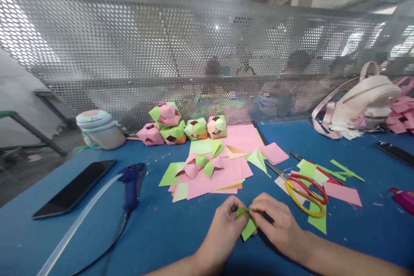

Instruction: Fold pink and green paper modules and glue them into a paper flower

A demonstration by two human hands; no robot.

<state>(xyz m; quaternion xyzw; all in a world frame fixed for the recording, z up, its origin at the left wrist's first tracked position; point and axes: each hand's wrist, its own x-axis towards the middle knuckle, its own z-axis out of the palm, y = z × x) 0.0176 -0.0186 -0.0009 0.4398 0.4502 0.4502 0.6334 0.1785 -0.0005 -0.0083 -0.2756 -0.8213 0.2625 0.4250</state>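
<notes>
Both my hands pinch a small folded green paper piece low over the blue table. My left hand grips its left end with curled fingers. My right hand grips its right end, fingers closed. Just beyond them lies a loose pile of pink and green paper squares with a half-made pink and green flower on top. Scissors with red and yellow handles lie to the right of my hands.
Several finished paper flowers stand by the perforated metal screen. A blue glue gun with a glue stick and a dark phone lie left. A pale cup, a pink bag and paper scraps are also on the table.
</notes>
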